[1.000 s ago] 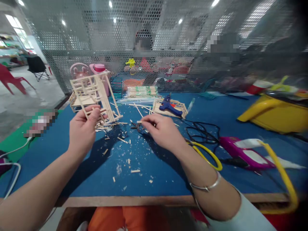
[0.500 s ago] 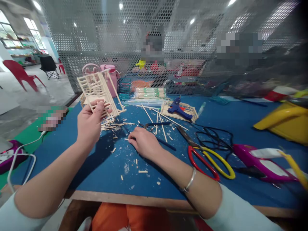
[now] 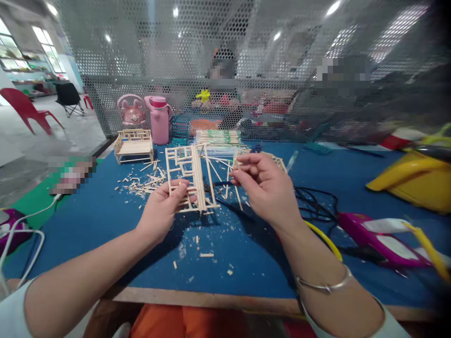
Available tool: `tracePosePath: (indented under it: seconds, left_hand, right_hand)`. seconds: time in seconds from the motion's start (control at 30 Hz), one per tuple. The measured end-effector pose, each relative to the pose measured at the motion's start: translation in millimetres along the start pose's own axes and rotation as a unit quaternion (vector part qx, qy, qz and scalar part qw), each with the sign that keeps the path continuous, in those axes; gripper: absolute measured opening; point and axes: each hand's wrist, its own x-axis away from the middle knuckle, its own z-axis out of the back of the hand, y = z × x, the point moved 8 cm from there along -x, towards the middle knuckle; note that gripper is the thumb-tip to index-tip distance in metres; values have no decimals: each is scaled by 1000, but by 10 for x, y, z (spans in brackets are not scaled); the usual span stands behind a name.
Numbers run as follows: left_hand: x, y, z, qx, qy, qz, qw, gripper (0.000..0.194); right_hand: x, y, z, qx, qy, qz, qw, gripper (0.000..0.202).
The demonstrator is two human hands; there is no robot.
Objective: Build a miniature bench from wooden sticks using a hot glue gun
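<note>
My left hand (image 3: 162,206) grips the lower left part of a wooden stick frame (image 3: 197,176), held upright above the table. To its right, my right hand (image 3: 269,188) is raised with thumb and forefinger pinched together; what lies between them is too small to make out. Behind my right hand lies another stick piece (image 3: 280,162), with the tip of a blue glue gun (image 3: 257,148) showing. A small wooden bench (image 3: 134,146) stands at the back left. Thin sticks and offcuts (image 3: 144,184) are scattered near my left hand.
Yellow-handled scissors (image 3: 326,237) are partly hidden by my right arm. Black cable runs to a purple tool (image 3: 380,239) at right, near a yellow dustpan (image 3: 416,178). A pink bottle (image 3: 160,122) stands by the mesh screen (image 3: 158,51). A person sits behind it.
My left hand has brought the frame right and down, uncovering the bench. My right hand has risen from the tabletop and moved right, now covering most of the glue gun.
</note>
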Motion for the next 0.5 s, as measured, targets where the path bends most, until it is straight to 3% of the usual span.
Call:
tracePosePath:
  seconds: [0.1,0.23,0.5]
  left_hand:
    - [74,-65,-74,9,-20,13,1000,36]
    - [107,-52,-151,-12,-56,-4,998,30]
    - [102,-49,-149,-47,-65,-14,997,26]
  right_hand:
    - [108,-280,-89,95,25,108,989,3]
    - [297,-602,-381,213,-28,248,944,12]
    - [338,-591,-533,335,-52,260,904,18]
